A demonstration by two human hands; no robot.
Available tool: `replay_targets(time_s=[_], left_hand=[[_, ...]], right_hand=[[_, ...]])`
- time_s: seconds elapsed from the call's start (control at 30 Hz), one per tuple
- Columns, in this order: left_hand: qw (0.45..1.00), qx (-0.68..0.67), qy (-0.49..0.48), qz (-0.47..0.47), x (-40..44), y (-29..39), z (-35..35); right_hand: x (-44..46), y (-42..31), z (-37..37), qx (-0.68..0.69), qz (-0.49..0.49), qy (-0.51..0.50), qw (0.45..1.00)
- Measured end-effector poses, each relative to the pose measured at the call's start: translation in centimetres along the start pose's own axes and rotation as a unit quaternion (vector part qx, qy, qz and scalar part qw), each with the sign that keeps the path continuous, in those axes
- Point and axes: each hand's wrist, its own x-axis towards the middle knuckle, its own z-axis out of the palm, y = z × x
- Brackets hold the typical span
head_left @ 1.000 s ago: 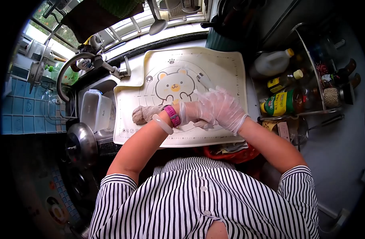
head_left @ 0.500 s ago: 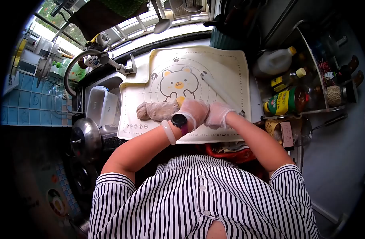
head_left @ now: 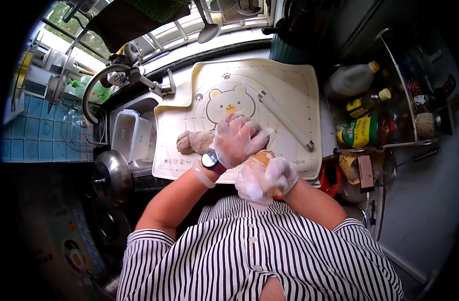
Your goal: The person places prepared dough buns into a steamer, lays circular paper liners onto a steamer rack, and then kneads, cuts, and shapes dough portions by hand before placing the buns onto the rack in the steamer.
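Note:
My left hand (head_left: 239,141), in a clear plastic glove with a watch at the wrist, is over the mat with its fingers loosely bent and apart. Close below it, my right hand (head_left: 265,181), gloved too, is closed around a yellowish-brown lump (head_left: 261,157), mostly hidden by the fingers and crinkled plastic. A greyish-brown log of dough (head_left: 192,142) lies left of my left hand, its right end covered by that hand. Both hands are above the near part of a cream mat (head_left: 294,90) printed with a bear.
A pale rolling pin (head_left: 285,120) lies slanted on the mat's right side. At left are a faucet (head_left: 159,86), a clear plastic box (head_left: 129,134) and a metal lid (head_left: 110,175). Bottles, among them a white jug (head_left: 352,79), stand in a rack at right.
My hands were side by side, low on the mat. The right hand has come toward my body, turned up, showing the yellowish-brown lump; the left has lifted and its fingers have spread.

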Motion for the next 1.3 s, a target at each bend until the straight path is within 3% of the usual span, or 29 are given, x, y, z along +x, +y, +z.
replay_targets(time_s=[0.07, 0.1, 0.17, 0.2, 0.23, 0.27, 0.3, 0.33, 0.37, 0.4, 0.47, 0.5, 0.53, 0.57, 0.6, 0.67, 0.7, 0.77, 0.8, 0.87, 0.9, 1.0, 1.07, 1.1, 1.17, 1.2, 1.23, 1.27, 1.3], left_hand=[[0.993, -0.004, -0.108, -0.039, -0.7, -2.8, 1.6], [0.985, -0.054, -0.074, -0.148, -2.3, -4.1, 3.1], [0.924, -0.177, -0.005, -0.338, -4.7, -6.8, 6.5], [0.871, -0.248, 0.025, -0.424, -5.4, -7.8, 7.7], [0.755, -0.419, 0.024, -0.504, -5.2, -8.8, 7.8], [0.691, -0.511, 0.066, -0.507, -4.9, -9.6, 8.2], [0.679, -0.529, 0.071, -0.504, -4.8, -10.4, 8.6], [0.668, -0.545, 0.076, -0.501, -4.6, -11.4, 9.1], [0.665, -0.546, 0.074, -0.504, -5.0, -12.6, 9.9], [0.679, -0.541, 0.023, -0.495, -5.9, -13.9, 10.8], [0.685, -0.538, -0.032, -0.489, -7.8, -15.9, 12.1], [0.857, -0.325, -0.077, -0.393, -8.8, -16.6, 12.5], [0.956, -0.086, -0.115, -0.258, -9.7, -17.3, 12.7], [0.901, -0.169, -0.209, -0.339, -10.0, -17.9, 12.5], [0.901, -0.172, -0.213, -0.337, -9.9, -18.0, 12.7], [0.89, -0.2, -0.164, -0.375, -9.0, -16.9, 11.2], [0.899, -0.187, -0.133, -0.373, -8.2, -16.0, 10.4], [0.878, -0.283, -0.065, -0.381, -7.6, -14.7, 9.2], [0.844, -0.368, 0.006, -0.391, -7.8, -13.8, 8.6], [0.635, -0.592, 0.071, -0.491, -7.6, -9.5, 8.6], [0.597, -0.604, 0.078, -0.523, -7.2, -8.4, 9.5], [0.415, -0.646, 0.157, -0.621, -7.0, -6.2, 14.0], [0.387, -0.649, 0.184, -0.628, -6.5, -5.3, 15.9], [0.387, -0.648, 0.183, -0.63, -6.7, -5.2, 16.6], [0.31, -0.709, 0.147, -0.616, -7.3, -4.7, 17.2], [0.309, -0.709, 0.147, -0.616, -7.6, -4.4, 17.2], [0.406, -0.682, 0.131, -0.594, -7.6, -4.3, 17.1], [0.454, -0.666, 0.122, -0.579, -7.8, -4.3, 17.1], [0.5, -0.648, 0.114, -0.564, -8.0, -4.3, 17.2]], right_hand=[[2.5, -2.1, 3.8, -0.414, 0.001, -0.115, 0.903], [3.8, -3.1, 7.7, -0.456, 0.066, -0.093, 0.883], [4.5, -3.4, 8.3, -0.551, -0.047, -0.053, 0.831], [4.6, -3.9, 7.7, -0.595, -0.103, 0.002, 0.797], [4.7, -4.4, 7.1, -0.635, -0.151, 0.064, 0.755], [4.9, -5.1, 6.5, -0.679, -0.18, 0.15, 0.696], [5.0, -5.5, 4.6, -0.69, -0.225, 0.242, 0.644], [5.1, -6.2, 1.5, -0.743, -0.267, 0.292, 0.54], [5.5, -7.1, -0.8, -0.775, -0.296, 0.325, 0.454], [5.5, -7.9, -4.1, -0.773, -0.293, 0.331, 0.455], [4.8, -9.0, -11.4, -0.818, -0.267, 0.428, 0.276], [4.3, -9.5, -14.4, -0.816, -0.262, 0.434, 0.279], [3.6, -10.1, -17.1, -0.845, -0.18, 0.455, 0.215], [3.6, -10.6, -17.9, -0.866, -0.097, 0.468, 0.147], [3.2, -11.0, -18.3, -0.864, -0.097, 0.473, 0.147], [3.3, -10.9, -16.9, -0.835, -0.11, 0.481, 0.244], [3.2, -10.6, -15.9, -0.832, -0.11, 0.486, 0.243], [2.9, -9.9, -14.2, -0.793, -0.193, 0.489, 0.308], [2.3, -9.7, -14.9, -0.792, -0.192, 0.492, 0.306], [1.6, -9.3, -16.1, -0.678, -0.351, 0.488, 0.424], [1.7, -9.1, -15.9, -0.634, -0.409, 0.473, 0.455], [2.3, -9.1, -19.1, -0.581, -0.371, 0.533, 0.492], [4.3, -8.5, -20.0, -0.547, -0.373, 0.57, 0.486], [5.1, -8.1, -20.0, -0.505, -0.386, 0.574, 0.517], [5.9, -7.8, -20.1, -0.409, -0.413, 0.557, 0.593], [5.9, -8.3, -19.7, -0.409, -0.413, 0.557, 0.593], [5.5, -8.9, -19.2, -0.4, -0.398, 0.554, 0.611], [5.7, -9.2, -18.1, -0.391, -0.384, 0.551, 0.629], [5.8, -9.1, -16.8, -0.43, -0.376, 0.563, 0.597]])
